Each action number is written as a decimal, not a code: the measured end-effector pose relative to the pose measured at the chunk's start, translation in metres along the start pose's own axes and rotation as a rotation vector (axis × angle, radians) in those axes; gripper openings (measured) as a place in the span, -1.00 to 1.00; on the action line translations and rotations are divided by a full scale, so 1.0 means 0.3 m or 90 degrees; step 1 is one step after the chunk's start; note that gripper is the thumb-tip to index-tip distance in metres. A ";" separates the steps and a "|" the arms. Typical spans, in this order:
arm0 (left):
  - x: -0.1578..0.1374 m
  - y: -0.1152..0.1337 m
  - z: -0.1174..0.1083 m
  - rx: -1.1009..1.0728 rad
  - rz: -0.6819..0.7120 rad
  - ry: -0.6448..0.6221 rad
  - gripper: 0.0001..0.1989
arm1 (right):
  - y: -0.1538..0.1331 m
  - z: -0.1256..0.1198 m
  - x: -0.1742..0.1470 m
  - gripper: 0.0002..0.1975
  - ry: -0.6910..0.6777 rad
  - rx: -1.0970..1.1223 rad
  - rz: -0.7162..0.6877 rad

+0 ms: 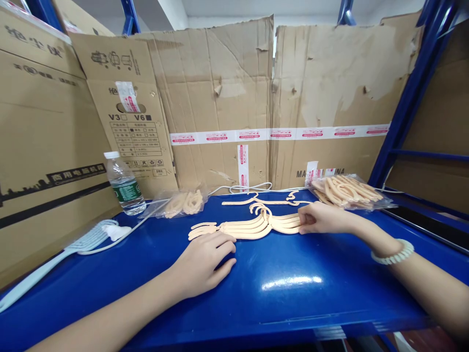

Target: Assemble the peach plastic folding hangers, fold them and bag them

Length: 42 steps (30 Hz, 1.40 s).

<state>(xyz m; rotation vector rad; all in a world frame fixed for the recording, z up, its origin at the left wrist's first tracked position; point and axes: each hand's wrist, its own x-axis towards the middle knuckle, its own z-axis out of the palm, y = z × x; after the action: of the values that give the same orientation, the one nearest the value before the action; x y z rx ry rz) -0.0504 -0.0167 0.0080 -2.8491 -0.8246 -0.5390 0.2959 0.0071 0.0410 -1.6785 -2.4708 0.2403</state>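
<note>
Head view: tall cardboard panels (220,98) stand behind the stack of hangers (245,229), which lies flat, hooks pointing away, on the blue counter (274,313). A printed carton (124,132) rises behind the stack and to its left. Both grips are at the stack, one at each end. The right grip (322,217) pinches its right end, thumb on the near side and fingers over the top. The left grip (207,256) is at its near left end, palm down and open, with the thumb apart from the fingers; how firmly the hidden fingertips touch the hangers cannot be told. A clear bag of hangers (348,190) sits behind the stack to its right, beyond the right grip. Well to the stack's left lies a pale blue slatted paddle (88,237), and a water bottle (126,188) stands behind and left of it. A smaller bag of beige pieces (183,203) rests back and left of the stack. Just behind it lies a loose hanger (238,201).
</note>
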 end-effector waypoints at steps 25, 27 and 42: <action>-0.004 -0.012 0.006 0.037 -0.055 -0.023 -0.80 | 0.003 0.031 0.012 -0.87 0.072 0.053 -0.063; -0.004 -0.011 0.007 0.047 -0.062 -0.031 -0.79 | 0.004 0.029 0.013 -0.83 0.083 0.042 -0.068; 0.003 -0.014 -0.005 -0.021 -0.101 -0.058 -0.75 | 0.060 0.044 0.029 -0.49 0.052 0.031 -0.081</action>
<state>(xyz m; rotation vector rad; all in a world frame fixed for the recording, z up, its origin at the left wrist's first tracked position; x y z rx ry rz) -0.0524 -0.0130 0.0100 -2.8735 -1.0743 -0.4469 0.3062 0.0210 0.0244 -1.4751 -2.4785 0.2096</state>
